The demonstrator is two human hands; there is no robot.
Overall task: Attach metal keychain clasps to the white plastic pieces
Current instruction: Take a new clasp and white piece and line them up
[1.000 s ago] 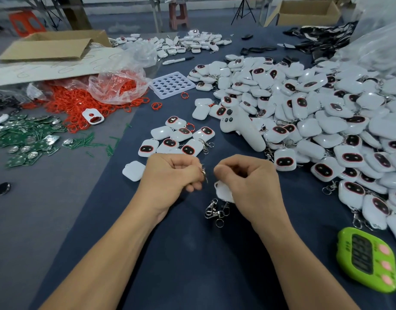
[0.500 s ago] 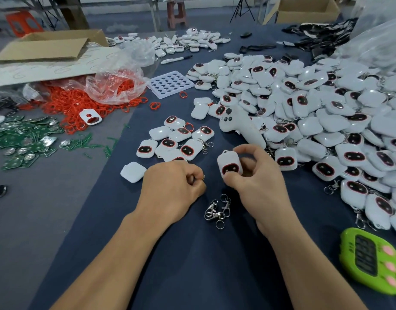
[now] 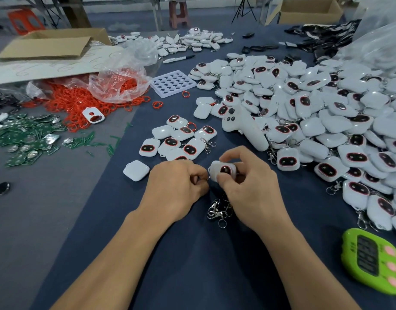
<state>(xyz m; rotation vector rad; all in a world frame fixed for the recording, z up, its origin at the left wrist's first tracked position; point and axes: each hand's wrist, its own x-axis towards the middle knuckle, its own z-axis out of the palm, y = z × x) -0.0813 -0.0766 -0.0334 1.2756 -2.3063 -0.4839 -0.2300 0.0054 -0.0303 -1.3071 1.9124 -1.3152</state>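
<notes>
Since half a second ago the right hand (image 3: 248, 189) has turned the white piece (image 3: 224, 170) from upright onto its side, and the gap between the two hands has closed.

The dark counter (image 3: 192, 253) carries a large heap of white pieces (image 3: 326, 113) from 1 to 3 o'clock of the hands. A smaller cluster of pieces (image 3: 181, 139) sits at 12 o'clock, just beyond the knuckles. The left hand (image 3: 177, 186) sits at 9 o'clock of the held piece and the right hand wraps it from 3 o'clock, so both are equally close.

The piece is raised off the counter with its long axis running 9 to 3. Its dark window faces the camera and its narrow corner points at the left hand. The right fingers (image 3: 235, 153) curl over its far edge while the thumb presses its near edge, a firm pinch.

The left fingers (image 3: 198, 177) are curled tight and pressed together. At their tips shows a glint of a metal ring (image 3: 207, 178), just beside the piece's corner. It is too small to tell whether it has entered the loop.

Loose clasps (image 3: 217, 211) lie at 6 o'clock, below the hands.

The next move probably depends on threading the ring through the corner at 3 o'clock of the left fingertips.
</notes>
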